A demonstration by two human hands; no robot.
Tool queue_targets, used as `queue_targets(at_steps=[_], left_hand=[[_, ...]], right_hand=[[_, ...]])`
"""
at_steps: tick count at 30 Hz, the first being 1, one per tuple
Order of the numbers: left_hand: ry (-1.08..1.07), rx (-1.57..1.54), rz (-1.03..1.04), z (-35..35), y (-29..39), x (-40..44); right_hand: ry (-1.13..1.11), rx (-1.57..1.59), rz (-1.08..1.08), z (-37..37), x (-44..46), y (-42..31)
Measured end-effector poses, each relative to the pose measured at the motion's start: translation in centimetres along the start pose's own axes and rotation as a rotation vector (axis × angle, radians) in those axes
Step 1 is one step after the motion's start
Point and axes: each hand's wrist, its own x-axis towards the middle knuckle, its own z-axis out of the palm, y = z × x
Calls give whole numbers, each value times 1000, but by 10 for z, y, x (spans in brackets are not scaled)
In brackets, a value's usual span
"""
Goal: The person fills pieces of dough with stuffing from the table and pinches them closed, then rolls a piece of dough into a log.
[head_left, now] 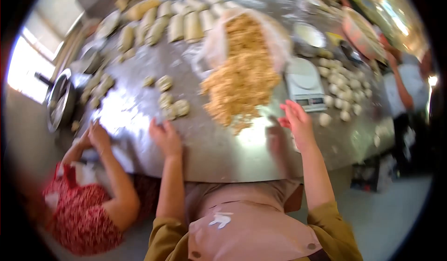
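My left hand (166, 139) is low over the table's near edge, fingers apart and nothing visible in them. Just beyond its fingertips lie several small pale dough pieces (180, 107). My right hand (298, 125) is raised in front of a white digital scale (304, 80), its fingers loosely bent and apart, with no object showing between them. Between and beyond my hands spreads a heap of crumbly orange-brown filling (242, 81). It spills toward me from an opened white plastic bag (274, 35). The scale's plate looks bare, and its display is too small to read.
Rolled dough logs (193, 27) line the far left. Many round white balls (344, 91) sit right of the scale, near a metal bowl (310, 35). A co-worker's hands (97, 134) work at left beside a pan (61, 100). Another person (406, 81) stands right, by a pink basin (361, 33).
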Motion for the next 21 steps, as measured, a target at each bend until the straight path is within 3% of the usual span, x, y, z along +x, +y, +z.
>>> queue_targets(at_steps=[3,5,9,15,18,20,21], left_hand=[[36,117,152,6,6,12],[55,81,102,10,13,26],[88,89,75,30,0,77],[-27,351,-157,49,-18,170],[30,408,-119,52,2,175],[53,419,-145,53,15,173],[68,428,-162,52,17,173]], right_hand=[[-96,-251,-68,29,-6,46],[-76,-480,-122,47,-12,51],[-72,-742,-447,64,-7,63],[-26,-815,-514,83,-7,69],[-99,-856,-492,102,-13,60],[26,-1028,-863,108,2,80],[31,-969,-841,115,2,77]])
